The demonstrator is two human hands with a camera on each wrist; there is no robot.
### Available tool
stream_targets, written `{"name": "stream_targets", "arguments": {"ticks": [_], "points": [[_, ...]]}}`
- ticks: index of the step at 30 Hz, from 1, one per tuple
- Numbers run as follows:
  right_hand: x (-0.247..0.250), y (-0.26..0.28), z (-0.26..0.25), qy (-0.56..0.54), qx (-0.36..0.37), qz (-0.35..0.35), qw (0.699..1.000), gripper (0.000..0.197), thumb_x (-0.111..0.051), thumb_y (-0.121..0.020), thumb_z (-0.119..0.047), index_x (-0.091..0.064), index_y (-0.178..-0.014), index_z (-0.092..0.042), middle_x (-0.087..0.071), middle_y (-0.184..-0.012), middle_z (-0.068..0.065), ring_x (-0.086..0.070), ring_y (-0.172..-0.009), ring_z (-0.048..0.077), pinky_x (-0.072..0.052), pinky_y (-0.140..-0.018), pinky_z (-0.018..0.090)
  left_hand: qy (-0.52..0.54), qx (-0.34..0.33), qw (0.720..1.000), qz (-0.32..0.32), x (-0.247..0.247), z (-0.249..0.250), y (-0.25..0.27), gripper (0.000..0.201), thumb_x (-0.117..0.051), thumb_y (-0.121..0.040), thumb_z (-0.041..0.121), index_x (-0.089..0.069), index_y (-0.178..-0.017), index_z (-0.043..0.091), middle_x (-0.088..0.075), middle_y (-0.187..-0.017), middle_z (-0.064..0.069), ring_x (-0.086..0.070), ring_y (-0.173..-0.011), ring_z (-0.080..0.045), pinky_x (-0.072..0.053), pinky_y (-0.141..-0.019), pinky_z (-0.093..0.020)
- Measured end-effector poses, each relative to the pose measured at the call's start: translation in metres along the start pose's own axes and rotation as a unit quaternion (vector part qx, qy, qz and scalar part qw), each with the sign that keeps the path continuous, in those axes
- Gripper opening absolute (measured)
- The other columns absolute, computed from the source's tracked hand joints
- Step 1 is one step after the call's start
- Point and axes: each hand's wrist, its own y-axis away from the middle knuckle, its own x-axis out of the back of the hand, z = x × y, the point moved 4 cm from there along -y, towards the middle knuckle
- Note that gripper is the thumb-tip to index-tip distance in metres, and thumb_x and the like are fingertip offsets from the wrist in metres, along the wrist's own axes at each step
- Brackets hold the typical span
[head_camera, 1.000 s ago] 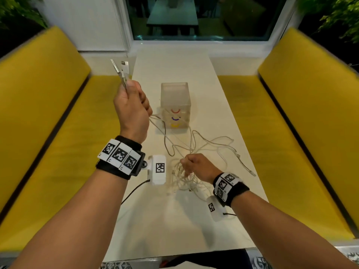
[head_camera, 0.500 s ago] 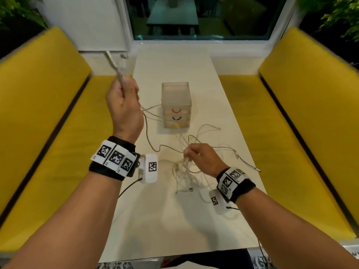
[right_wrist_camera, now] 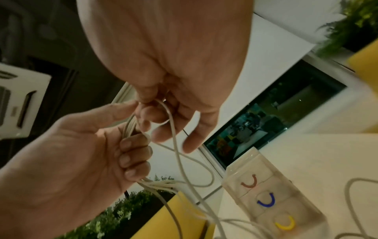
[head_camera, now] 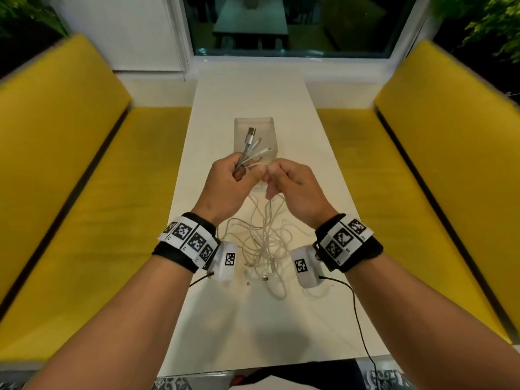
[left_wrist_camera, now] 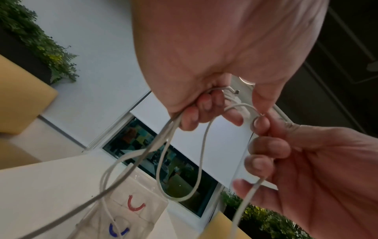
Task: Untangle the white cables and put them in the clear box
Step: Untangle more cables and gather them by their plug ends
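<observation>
Gripping white cables (head_camera: 250, 153), left hand (head_camera: 228, 184) meets right hand (head_camera: 292, 187) above the clear box (head_camera: 270, 128).

The hands (head_camera: 263, 181) have come together, lifting the cables (head_camera: 260, 235).

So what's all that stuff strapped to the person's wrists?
Bare forearms, no sleeves. Each wrist has a black band carrying white tiles with black square codes. A small white box, also coded, hangs off each band, trailing a thin black wire.

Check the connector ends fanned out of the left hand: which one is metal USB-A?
The topmost plug, sticking up farthest from the left hand: wide, silver, rectangular. The others below it are slim white tips.
</observation>
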Motion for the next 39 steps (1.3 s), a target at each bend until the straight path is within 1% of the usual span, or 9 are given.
{"name": "stream_targets", "arguments": {"ticks": [4, 9, 15, 20, 28, 32, 35, 37, 39], "points": [[0.002, -0.001, -0.001, -0.06, -0.011, -0.005, 0.998, 0.028, -0.046, -0.105, -0.019, -0.064, -0.084, -0.014, -0.047, -0.06, 0.004, -0.047, -0.057, 0.024, -0.048, -0.06, 0.038, -0.019, -0.024, 0.999, 0.008, 0.003, 0.011, -0.005, 0.023, -0.067, -0.096, 0.023, -0.061, -0.075, 0.017, -0.042, -0.058, 0.016, -0.033, -0.055, -0.003, -0.031, -0.055, -0.024], [-0.012, 0.014, 0.037, -0.034, -0.085, -0.032, 0.995, 0.025, -0.052, -0.101, -0.018, -0.062, -0.079, -0.014, -0.06, -0.062, 0.001, -0.056, -0.059, 0.019, -0.047, -0.064, 0.026, 0.01, -0.06, 0.992, 0.111, 0.022, 0.031, -0.011, 0.024, -0.065, -0.097, 0.023, -0.053, -0.076, 0.023, -0.042, -0.061, 0.017, -0.033, -0.055, 0.0, -0.03, -0.052, -0.023], [-0.042, 0.074, 0.114, 0.133, -0.171, -0.127, 0.968, 0.032, -0.052, -0.099, -0.018, -0.055, -0.069, -0.027, -0.064, -0.077, -0.009, -0.058, -0.071, -0.003, -0.045, -0.073, 0.023, 0.091, -0.126, 0.964, 0.216, 0.056, 0.059, -0.022, 0.026, -0.064, -0.098, 0.035, -0.053, -0.073, 0.032, -0.036, -0.066, -0.008, -0.03, -0.058, -0.034, -0.032, -0.049, -0.047], [-0.042, 0.103, 0.155, 0.138, -0.22, -0.111, 0.959, 0.024, -0.05, -0.099, -0.023, -0.063, -0.079, -0.024, -0.066, -0.092, -0.005, -0.061, -0.09, 0.009, -0.046, -0.087, 0.034, 0.106, -0.126, 0.955, 0.247, 0.074, 0.065, -0.026, 0.024, -0.064, -0.097, 0.035, -0.057, -0.074, 0.032, -0.041, -0.067, 0.002, -0.033, -0.062, -0.028, -0.034, -0.054, -0.042], [-0.026, 0.051, 0.076, 0.063, -0.142, -0.013, 0.988, 0.057, -0.034, -0.098, -0.056, -0.069, -0.081, -0.014, -0.063, -0.082, -0.001, -0.062, -0.084, 0.02, -0.045, -0.087, 0.037, 0.032, -0.024, 0.982, 0.184, 0.047, 0.02, -0.015, 0.023, -0.065, -0.096, 0.033, -0.063, -0.112, 0.016, -0.036, -0.071, -0.002, -0.032, -0.06, -0.007, -0.035, -0.056, -0.022], [-0.017, 0.028, 0.053, 0.047, -0.195, -0.015, 0.98, 0.064, -0.036, -0.106, -0.045, -0.069, -0.079, 0.002, -0.065, -0.073, 0.0, -0.058, -0.061, 0.003, -0.04, -0.064, 0.019, 0.063, -0.027, 0.996, 0.064, 0.017, 0.018, 0.0, 0.014, -0.066, -0.096, 0.026, -0.058, -0.086, 0.02, -0.039, -0.067, 0.006, -0.032, -0.058, -0.007, -0.031, -0.053, -0.022], [-0.019, 0.019, 0.05, 0.081, -0.201, -0.01, 0.976, 0.05, -0.039, -0.1, -0.035, -0.064, -0.07, -0.004, -0.066, -0.073, 0.011, -0.058, -0.061, 0.018, -0.046, -0.066, 0.034, 0.044, 0.001, 0.997, -0.056, -0.008, 0.015, 0.009, 0.042, -0.068, -0.089, 0.05, -0.064, -0.092, 0.007, -0.042, -0.069, 0.0, -0.035, -0.06, -0.015, -0.032, -0.055, -0.03], [-0.027, 0.017, 0.049, 0.024, -0.188, -0.019, 0.982, 0.034, -0.039, -0.097, -0.026, -0.062, -0.09, -0.002, -0.063, -0.078, 0.013, -0.057, -0.067, 0.025, -0.048, -0.064, 0.041, 0.015, 0.03, 0.994, -0.1, -0.019, 0.011, 0.014, 0.055, -0.071, -0.078, 0.063, -0.061, -0.083, 0.009, -0.042, -0.064, 0.004, -0.037, -0.059, -0.014, -0.034, -0.058, -0.031], [-0.036, 0.017, 0.044, -0.118, -0.198, -0.048, 0.972, 0.02, -0.047, -0.091, -0.017, -0.058, -0.103, -0.006, -0.058, -0.086, 0.008, -0.055, -0.078, 0.017, -0.046, -0.067, 0.026, -0.012, 0.048, 0.99, -0.131, -0.025, 0.01, 0.016, 0.051, -0.077, -0.075, 0.061, -0.055, -0.071, 0.016, -0.04, -0.055, 0.016, -0.037, -0.054, -0.008, -0.034, -0.057, -0.025]]}}
